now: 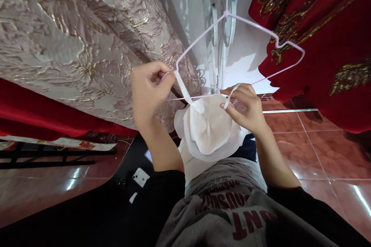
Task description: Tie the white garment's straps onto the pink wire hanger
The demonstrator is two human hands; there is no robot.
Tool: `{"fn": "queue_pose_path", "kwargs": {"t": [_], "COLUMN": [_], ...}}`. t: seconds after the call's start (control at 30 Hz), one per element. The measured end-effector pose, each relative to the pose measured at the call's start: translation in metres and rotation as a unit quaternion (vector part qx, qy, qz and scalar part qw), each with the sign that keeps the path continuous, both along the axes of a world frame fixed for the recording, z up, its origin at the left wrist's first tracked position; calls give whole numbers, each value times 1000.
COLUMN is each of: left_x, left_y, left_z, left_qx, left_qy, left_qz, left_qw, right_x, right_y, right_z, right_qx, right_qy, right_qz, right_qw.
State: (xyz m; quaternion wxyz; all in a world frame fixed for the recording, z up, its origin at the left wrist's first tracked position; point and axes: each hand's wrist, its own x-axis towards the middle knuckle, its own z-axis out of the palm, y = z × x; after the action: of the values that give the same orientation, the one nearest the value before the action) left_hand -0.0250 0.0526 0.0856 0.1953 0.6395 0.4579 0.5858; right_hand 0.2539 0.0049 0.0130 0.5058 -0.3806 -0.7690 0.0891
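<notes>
A pale pink clothes hanger (199,38) hangs in front of me, with a white fabric flower (207,127) of broad layered petals below its bottom bar. My left hand (152,94) is closed at the hanger's left corner, pinching a white strap (183,88) that runs down to the top of the flower. On the other side, my right hand (245,106) is by the bottom bar. A second white strap (230,95) loops across its fingers and is held at the thumb. White cloth (197,166) lies under the flower, over my lap.
A pale floral brocade curtain (87,46) fills the left, and red cloth with gold sequins (319,58) hangs at right. White metal scrollwork (214,27) stands behind the hanger. A phone (141,177) lies on a black surface (95,200). The floor has red tiles (324,150).
</notes>
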Motion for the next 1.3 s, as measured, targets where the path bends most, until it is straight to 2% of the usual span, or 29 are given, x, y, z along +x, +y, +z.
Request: {"fn": "queue_pose_path", "kwargs": {"t": [0.07,0.13,0.23,0.33,0.4,0.47,0.5,0.57,0.63,0.67,0.77,0.83,0.93,1.03,1.13,1.3], "left_x": [-2,2,24,53,65,68,67,61,54,51,46,45,44,42,39,39], "left_y": [-2,-8,-23,-35,-39,-38,-37,-35,-33,-32,-31,-32,-33,-33,-32,-33], "left_z": [-15,-38,-74,-93,-95,-92,-91,-89,-88,-88,-88,-87,-83,-79,-75,-74], "left_qx": [4,-8,-63,-76,-64,-57,-55,-55,-55,-57,-60,-57,-57,-57,-52,-57], "left_qy": [-49,-166,-346,-390,-398,-398,-396,-392,-387,-383,-371,-365,-357,-344,-339,-331], "left_qz": [23,42,8,-28,-34,-31,-29,-23,-18,-16,-21,-24,-15,8,20,23], "left_qw": [999,985,936,917,914,915,916,918,920,922,926,929,932,937,939,942], "right_x": [1,1,-1,-6,-5,6,16,43,75,89,112,112,102,95,94,95], "right_y": [2,4,5,1,1,5,9,22,34,40,48,50,53,56,58,54], "right_z": [-2,-3,-3,-4,-8,-14,-16,-19,-15,-10,14,32,50,57,56,53], "right_qx": [-2,-6,-11,1,19,75,120,228,281,271,149,121,93,51,37,51], "right_qy": [-5,-10,-15,-19,6,90,143,230,224,206,149,131,130,143,165,175], "right_qz": [-1,-7,-17,-20,-35,-97,-139,-214,-214,-207,-167,-154,-171,-183,-158,-156], "right_qw": [1000,1000,1000,1000,999,988,972,921,908,917,963,972,972,971,973,971]}}
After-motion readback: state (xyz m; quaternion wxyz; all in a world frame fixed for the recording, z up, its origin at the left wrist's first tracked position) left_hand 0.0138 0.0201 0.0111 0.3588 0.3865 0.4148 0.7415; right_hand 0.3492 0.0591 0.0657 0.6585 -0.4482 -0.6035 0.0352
